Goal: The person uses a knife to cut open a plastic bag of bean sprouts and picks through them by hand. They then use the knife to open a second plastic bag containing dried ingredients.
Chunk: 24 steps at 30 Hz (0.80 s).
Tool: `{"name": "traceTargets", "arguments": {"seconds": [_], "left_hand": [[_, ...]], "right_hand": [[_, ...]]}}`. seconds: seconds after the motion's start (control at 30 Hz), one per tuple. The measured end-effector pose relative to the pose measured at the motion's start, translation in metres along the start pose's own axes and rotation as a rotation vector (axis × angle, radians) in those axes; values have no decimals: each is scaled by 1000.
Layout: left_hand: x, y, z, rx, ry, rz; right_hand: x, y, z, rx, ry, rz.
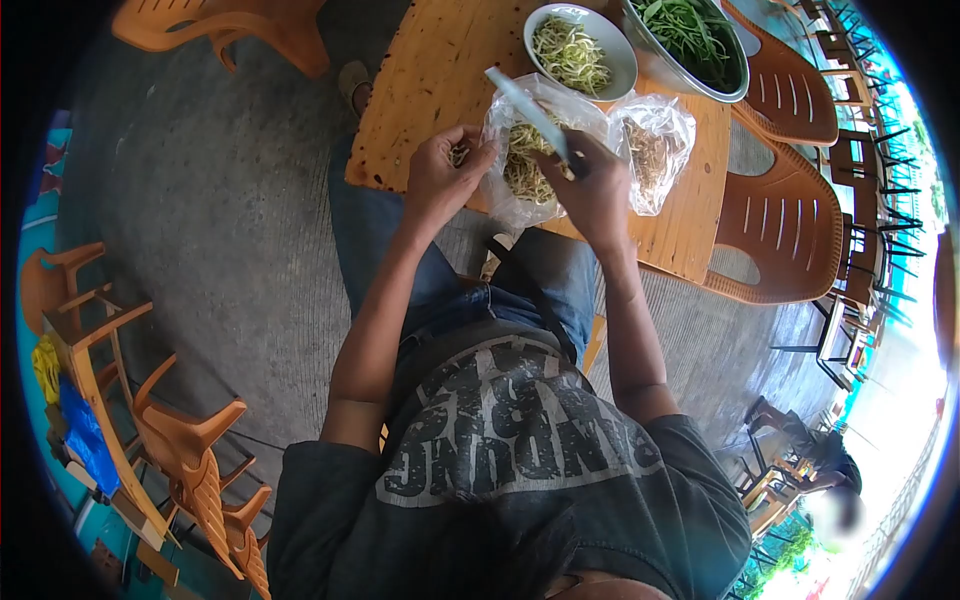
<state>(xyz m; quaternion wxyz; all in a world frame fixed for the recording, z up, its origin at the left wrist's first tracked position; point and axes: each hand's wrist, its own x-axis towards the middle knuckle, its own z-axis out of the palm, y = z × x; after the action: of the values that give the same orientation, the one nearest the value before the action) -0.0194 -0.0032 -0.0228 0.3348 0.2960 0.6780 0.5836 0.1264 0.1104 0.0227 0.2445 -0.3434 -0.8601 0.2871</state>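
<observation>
My left hand [450, 172] is closed on a small bunch of bean sprouts [459, 154] at the left side of a clear plastic bag [507, 205]. Loose bean sprouts [527, 175] fill the open bag between my two hands. My right hand [598, 188] grips a knife [527, 107], its pale blade slanting up and to the left over the bag. Just right of that hand lies a second plastic bag [680, 122] with thin brownish trimmings [652, 158]. Beyond the bags, a white bowl [624, 70] holds more pale sprouts [570, 55].
A large bowl [722, 95] of green leafy vegetables [688, 35] stands at the far right of the wooden table [420, 90]. Brown plastic chairs [785, 225] line its right side. More chairs [190, 440] stand at lower left. Another person [815, 450] is at far right.
</observation>
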Motion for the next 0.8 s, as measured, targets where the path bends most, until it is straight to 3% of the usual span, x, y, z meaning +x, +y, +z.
{"name": "traceTargets", "arguments": {"seconds": [0.07, 0.2, 0.4, 0.5, 0.67, 0.77, 0.8], "left_hand": [[0, 1, 1, 33, -10, -1], [2, 1, -2, -61, 92, 58], [1, 10, -4, 26, 96, 26], [-4, 23, 3, 68, 172, 47], [-3, 23, -3, 11, 299, 144], [-6, 41, -4, 2, 140, 176], [-6, 47, -1, 148, 66, 216]], "right_hand": [[1, -5, 8, -7, -59, 24], [7, 22, 7, -83, 24, 86], [4, 48, -3, 79, 112, 20], [4, 35, -16, 31, -80, 191], [3, 17, -11, 17, 145, 94], [7, 11, -6, 37, 145, 40], [10, 17, -2, 7, 105, 3]]}}
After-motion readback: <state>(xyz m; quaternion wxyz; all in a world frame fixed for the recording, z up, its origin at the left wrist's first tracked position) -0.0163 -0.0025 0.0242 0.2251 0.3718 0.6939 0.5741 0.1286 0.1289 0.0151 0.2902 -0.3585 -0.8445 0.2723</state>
